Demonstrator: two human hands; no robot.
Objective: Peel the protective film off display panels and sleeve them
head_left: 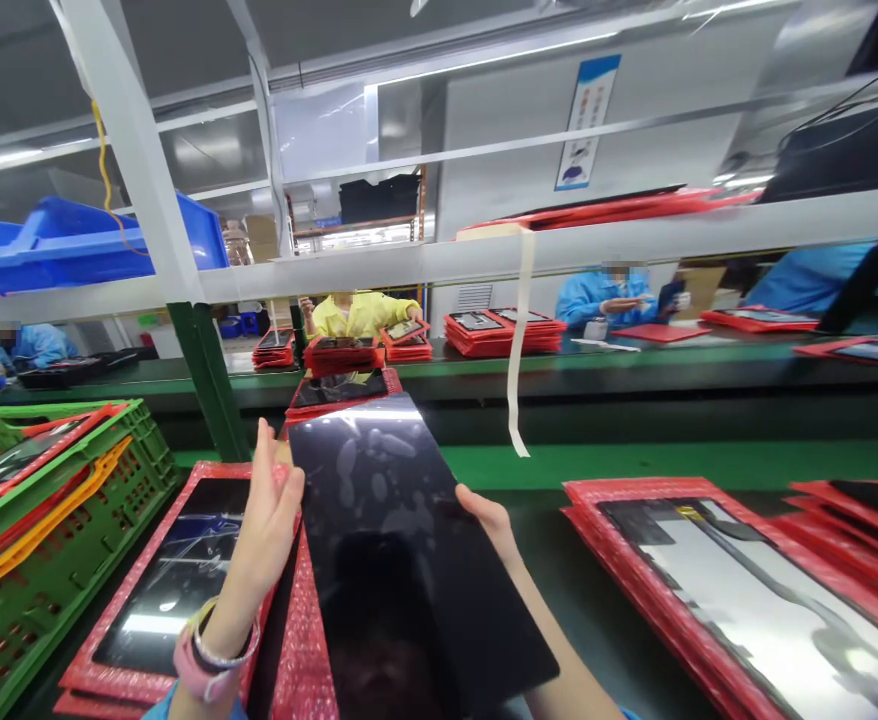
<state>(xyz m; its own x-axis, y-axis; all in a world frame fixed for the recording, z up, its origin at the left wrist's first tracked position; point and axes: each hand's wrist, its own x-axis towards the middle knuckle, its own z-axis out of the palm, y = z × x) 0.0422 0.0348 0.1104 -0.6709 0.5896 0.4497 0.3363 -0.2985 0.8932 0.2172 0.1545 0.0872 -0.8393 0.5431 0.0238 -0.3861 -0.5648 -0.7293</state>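
Observation:
A dark, glossy tablet-sized screen panel (409, 560) is tilted up in front of me, with smudges and reflections on its face. My right hand (488, 515) grips its right edge, thumb side showing and the other fingers hidden behind it. Along the left edge, my left hand (270, 500) is open with its fingers stretched out; I cannot tell whether it touches the panel. Under the left forearm lies another dark screen (176, 580) on red bubble-wrap sleeves (128, 675). More red bubble wrap (304, 640) shows just below the held panel.
A green crate (71, 570) with red-sleeved screens stands at left. Stacked panels on red sleeves (739, 580) lie at right. A tape strip (518, 350) hangs from the white rail (634, 235). Across the bench, people in yellow (364, 315) and blue (596, 298) work among red stacks.

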